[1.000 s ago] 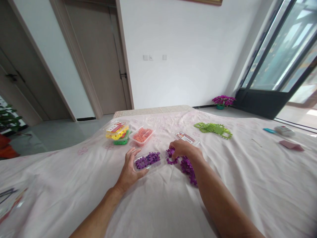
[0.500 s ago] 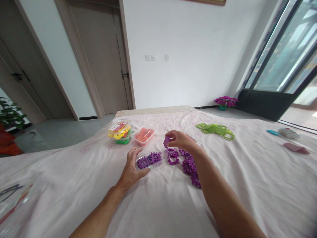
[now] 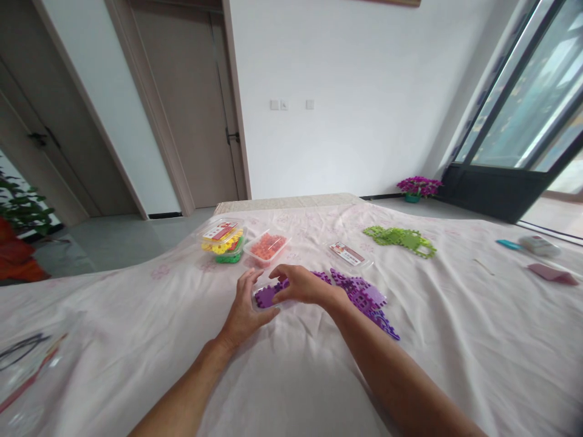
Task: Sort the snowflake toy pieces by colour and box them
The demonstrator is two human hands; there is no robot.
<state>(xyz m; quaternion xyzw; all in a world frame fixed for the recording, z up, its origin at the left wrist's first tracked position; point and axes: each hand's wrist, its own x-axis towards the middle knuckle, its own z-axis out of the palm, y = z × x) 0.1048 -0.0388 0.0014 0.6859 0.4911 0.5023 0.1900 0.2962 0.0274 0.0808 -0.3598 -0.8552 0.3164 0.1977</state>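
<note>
My left hand (image 3: 246,308) curls around the left end of a small clear plastic box (image 3: 254,301), thumb on the near side and fingers on the far side. Purple toothed plastic pieces (image 3: 264,297) lie in the box. Over its right part bends my right hand (image 3: 301,285), fingers closed on a purple plastic piece (image 3: 284,283) that is mostly hidden by the hand. A loose pile of purple linked pieces (image 3: 364,295) spreads on the cloth to the right, partly behind my right wrist. The clear lid (image 3: 350,255) with a label lies beyond the pile.
Farther left stand a tub of orange pieces (image 3: 268,247) and stacked tubs with yellow and green pieces (image 3: 223,243). Light-green linked pieces (image 3: 401,238) lie at the back right. A pink item (image 3: 552,274) rests at far right, a clear bag (image 3: 40,358) at far left.
My right hand has moved left with the purple piece, from above the loose pieces to over the box. The lid and more of the purple pile now show. My left hand stays at the box.
</note>
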